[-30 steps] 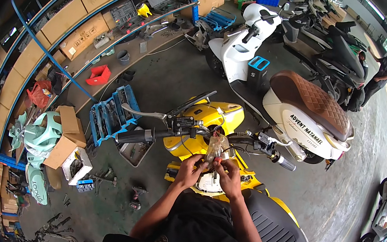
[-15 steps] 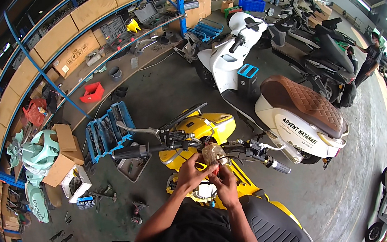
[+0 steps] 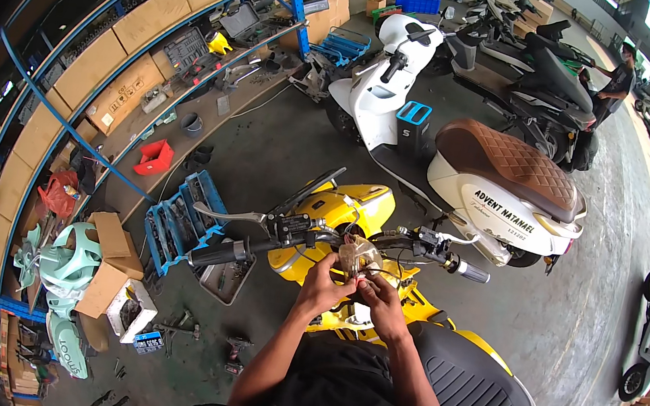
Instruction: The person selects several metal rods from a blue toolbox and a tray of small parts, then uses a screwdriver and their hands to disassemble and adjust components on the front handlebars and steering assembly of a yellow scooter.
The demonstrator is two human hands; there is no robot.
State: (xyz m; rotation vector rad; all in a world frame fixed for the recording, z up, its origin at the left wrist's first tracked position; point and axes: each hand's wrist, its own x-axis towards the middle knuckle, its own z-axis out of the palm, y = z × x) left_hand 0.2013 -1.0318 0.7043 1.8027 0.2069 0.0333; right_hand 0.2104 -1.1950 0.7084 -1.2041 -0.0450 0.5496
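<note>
My left hand (image 3: 322,290) and my right hand (image 3: 382,307) meet over the middle of a yellow scooter (image 3: 369,204), just behind its handlebar (image 3: 320,239). Both are closed, fingertips pinched together around something small with red on it, mostly hidden by the fingers. Right above the fingertips sits a part wrapped in cloudy brownish plastic (image 3: 357,256), with dark cables running beside it. The handlebar's black left grip (image 3: 213,257) and grey right grip (image 3: 472,271) stick out to either side. Under my right forearm lies the scooter's black ribbed seat (image 3: 473,387).
Ahead stands a white scooter with a brown quilted seat (image 3: 504,164). On the left are an open blue toolbox (image 3: 173,221), a metal tray (image 3: 224,282), a cordless drill (image 3: 237,353), pale green body panels (image 3: 70,261) and blue-framed shelving (image 3: 299,17). A person (image 3: 619,85) stands far right.
My hands have shifted slightly, keeping their pinch beneath the plastic-wrapped part, which has turned a little. Less of the red shows between the fingers. The view has moved slightly.
</note>
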